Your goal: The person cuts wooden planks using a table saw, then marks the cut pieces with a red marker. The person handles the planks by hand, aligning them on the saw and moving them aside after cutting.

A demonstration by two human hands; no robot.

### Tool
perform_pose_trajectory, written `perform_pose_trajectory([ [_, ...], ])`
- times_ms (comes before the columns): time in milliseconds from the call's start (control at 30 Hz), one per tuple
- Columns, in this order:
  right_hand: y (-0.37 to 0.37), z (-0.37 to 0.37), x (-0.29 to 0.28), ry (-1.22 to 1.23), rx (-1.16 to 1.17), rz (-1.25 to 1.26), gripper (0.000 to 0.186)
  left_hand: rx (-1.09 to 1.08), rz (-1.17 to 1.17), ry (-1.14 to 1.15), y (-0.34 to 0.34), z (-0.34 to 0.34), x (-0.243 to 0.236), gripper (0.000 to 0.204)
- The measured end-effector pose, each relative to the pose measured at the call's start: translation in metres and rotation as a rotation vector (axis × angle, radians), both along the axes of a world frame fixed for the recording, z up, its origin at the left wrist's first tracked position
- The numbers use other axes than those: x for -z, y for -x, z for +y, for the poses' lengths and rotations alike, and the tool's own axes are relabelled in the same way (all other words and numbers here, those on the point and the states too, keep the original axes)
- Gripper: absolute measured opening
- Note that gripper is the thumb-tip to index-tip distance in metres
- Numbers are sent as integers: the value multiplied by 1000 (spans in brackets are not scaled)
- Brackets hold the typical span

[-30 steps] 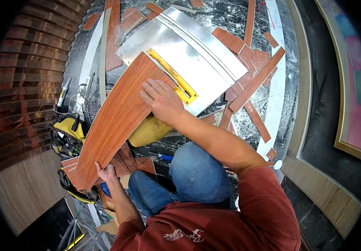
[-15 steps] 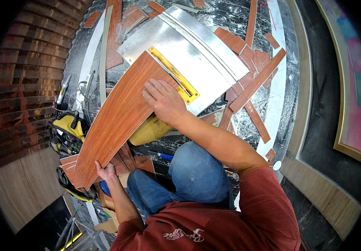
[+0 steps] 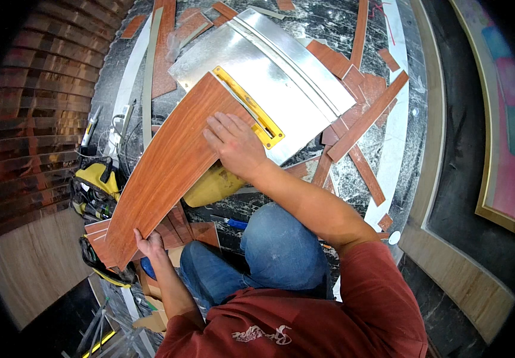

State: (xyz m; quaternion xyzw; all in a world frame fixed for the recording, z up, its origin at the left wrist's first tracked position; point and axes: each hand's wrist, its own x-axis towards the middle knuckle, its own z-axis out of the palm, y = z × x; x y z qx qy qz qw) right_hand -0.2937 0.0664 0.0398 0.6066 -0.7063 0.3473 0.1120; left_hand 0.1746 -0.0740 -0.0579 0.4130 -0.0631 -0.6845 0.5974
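A long reddish-brown wood-look floor plank (image 3: 165,158) slants across a metal-topped table saw (image 3: 263,77). Its far end lies beside the yellow slotted insert (image 3: 239,95) in the saw's top. My right hand (image 3: 232,142) rests flat on the plank near that end, fingers stretched out. At the near end, my left hand (image 3: 150,244) grips the plank's edge, thumb on top; the fingers beneath are hidden. Whether a blade stands in the slot is hard to make out. The yellow body of the saw (image 3: 212,186) shows below the plank.
Plank offcuts (image 3: 365,128) lie scattered right of the saw. A yellow-and-black tool bag (image 3: 99,182) and a sealant tube (image 3: 91,125) are at the left. More planks (image 3: 177,227) lie under the held one. A blue-handled tool (image 3: 236,224) lies by my knee.
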Motion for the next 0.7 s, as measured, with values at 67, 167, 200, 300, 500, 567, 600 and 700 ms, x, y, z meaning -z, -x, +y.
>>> perform_pose_trajectory([
  [67, 0, 0, 0, 0, 6, 3, 30, -15, -30, -10, 5, 1, -3, 31],
  [167, -2, -1, -1, 5, 12, -17, 29, -31, -24, -26, -2, -2, -3, 32],
  [200, -2, -1, -1, 5, 16, -25, 29, -33, -11, -36, -2, -3, -2, 34],
  [300, -1, -2, -1, 8, 18, -24, 29, -34, 3, -31, -2, -3, 0, 34],
  [500, 1, -4, -3, 17, 6, -19, 29, 6, 22, -11, -6, -7, 1, 34],
  [567, 1, -3, -1, 20, 6, -23, 28, 0, 18, -13, -6, -7, 1, 33],
  [600, 1, -3, -1, 21, 6, -25, 28, -4, 16, -14, -5, -7, 1, 33],
  [700, 2, -3, -1, 18, -2, -17, 28, 48, 41, 9, -6, -6, 1, 33],
])
